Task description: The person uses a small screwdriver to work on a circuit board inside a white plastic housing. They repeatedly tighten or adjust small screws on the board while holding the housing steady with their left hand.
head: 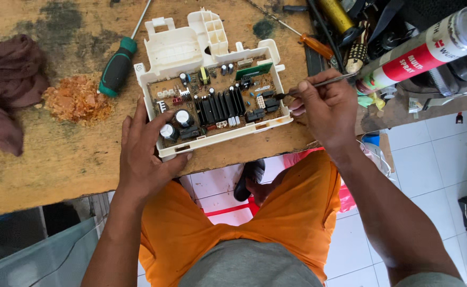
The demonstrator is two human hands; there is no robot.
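Note:
A white plastic housing lies on the worn wooden bench and holds a brown circuit board with capacitors, black heat sinks and a small green board. My left hand grips the housing's near left corner, with the thumb on its rim. My right hand holds a thin metal tool like a pen. The tool's dark tip touches the right side of the board.
A green-handled screwdriver lies left of the housing. Beside it are a pile of orange-brown crumbs and a dark red rag. A spray can, an orange-handled screwdriver and other tools crowd the right. Below are orange shorts and a tiled floor.

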